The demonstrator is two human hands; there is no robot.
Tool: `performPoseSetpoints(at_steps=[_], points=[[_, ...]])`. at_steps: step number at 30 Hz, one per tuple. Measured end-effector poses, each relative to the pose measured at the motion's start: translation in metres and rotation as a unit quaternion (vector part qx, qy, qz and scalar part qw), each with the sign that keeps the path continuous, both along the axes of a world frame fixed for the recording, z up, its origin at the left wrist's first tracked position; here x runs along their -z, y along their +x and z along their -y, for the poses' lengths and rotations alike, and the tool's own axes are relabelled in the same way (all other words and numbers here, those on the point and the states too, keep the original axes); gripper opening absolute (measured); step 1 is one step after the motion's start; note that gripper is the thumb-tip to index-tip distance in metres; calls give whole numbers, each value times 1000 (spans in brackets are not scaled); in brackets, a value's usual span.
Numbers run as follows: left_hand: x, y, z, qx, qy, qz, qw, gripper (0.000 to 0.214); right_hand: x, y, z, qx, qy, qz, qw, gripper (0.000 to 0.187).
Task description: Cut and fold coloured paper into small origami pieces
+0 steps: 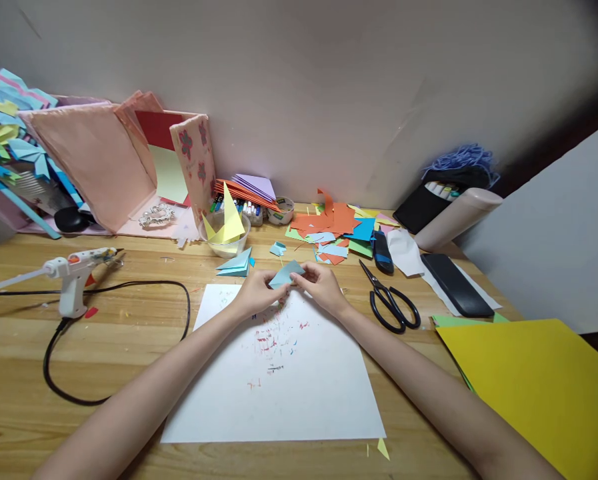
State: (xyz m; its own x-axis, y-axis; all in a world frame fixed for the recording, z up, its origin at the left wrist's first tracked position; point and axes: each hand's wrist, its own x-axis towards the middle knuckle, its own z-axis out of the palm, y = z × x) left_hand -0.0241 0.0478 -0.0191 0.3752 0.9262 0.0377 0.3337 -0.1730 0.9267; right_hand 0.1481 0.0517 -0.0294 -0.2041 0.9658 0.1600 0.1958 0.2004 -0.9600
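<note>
A small piece of light blue paper [285,274] is held between my two hands, above the far edge of a marked white sheet [279,400]. My left hand [257,293] pinches its left side, and my right hand [323,287] grips its right side with thumb and fingers. Just beyond it lies a little light blue scrap [277,249]. Folded light blue pieces [235,264] rest to the left of my hands. Behind them, yellow folded paper [231,223] stands in a clear plastic cup [223,248].
At left is a white glue gun [73,283] with a looping black cord [189,300]. Black-handled scissors [391,303] lie right of the white sheet, near a utility knife [383,252] and a black case [456,285]. Coloured scraps [329,223] pile up behind; yellow paper [533,380] lies front right.
</note>
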Motion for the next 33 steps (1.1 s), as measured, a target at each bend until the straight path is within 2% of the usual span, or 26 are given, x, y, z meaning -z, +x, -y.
performPoseSetpoints(at_steps=[6, 9, 12, 19, 21, 26, 33], points=[[1, 0, 1, -37, -1, 33, 999, 19, -5, 1, 2, -57, -13, 24, 998, 17], [1, 2, 1, -36, -3, 54, 998, 16, -7, 2, 3, -67, -15, 66, 995, 19], [3, 2, 1, -72, -4, 49, 996, 15, -6, 2, 2, -75, -28, 50, 996, 20], [4, -1, -6, -193, -43, 112, 974, 15, -6, 4, -4, 19, -52, -16, 998, 25], [2, -1, -5, -179, -37, 117, 976, 19, -7, 4, -4, 17, -45, -11, 999, 24], [-3, 2, 0, -95, -34, 102, 990, 17, -11, 3, 0, -44, -28, 17, 998, 22], [-4, 2, 3, -67, -3, 70, 995, 15, -8, 4, -1, -38, -16, 28, 999, 20]])
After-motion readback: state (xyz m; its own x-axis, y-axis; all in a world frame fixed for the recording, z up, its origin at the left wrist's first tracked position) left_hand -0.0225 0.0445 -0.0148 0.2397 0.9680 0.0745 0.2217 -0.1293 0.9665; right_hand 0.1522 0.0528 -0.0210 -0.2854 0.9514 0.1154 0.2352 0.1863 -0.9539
